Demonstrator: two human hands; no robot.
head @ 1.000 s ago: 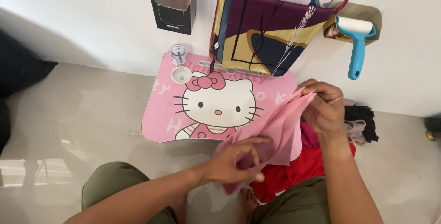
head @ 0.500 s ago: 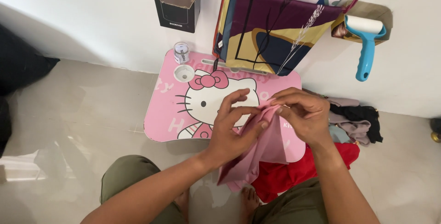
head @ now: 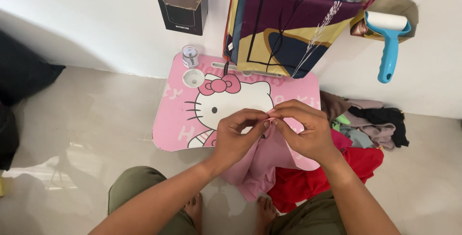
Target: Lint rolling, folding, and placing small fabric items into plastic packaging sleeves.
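My left hand [head: 237, 136] and my right hand [head: 304, 129] meet over the front right part of a small pink lap table [head: 175, 122] with a white cartoon cat on it. Both pinch the top edge of a pink cloth [head: 262, 165] between thumbs and fingertips. The cloth hangs down from my fingers over the table's front edge toward my feet. A small round jar [head: 189, 56] stands at the table's back left corner, next to a round cup recess [head: 193, 77].
A red cloth [head: 308, 182] lies under my right forearm, with a heap of mixed garments [head: 368, 122] to its right. Patterned fabric [head: 284, 28] hangs on the wall behind the table. A blue lint roller [head: 389, 37] hangs at right, a black box [head: 183, 16] at left.
Both hands have come together at the middle of the table. The left hand rose from the cloth's lower part to its top edge, and the cloth now hangs from both pinches.
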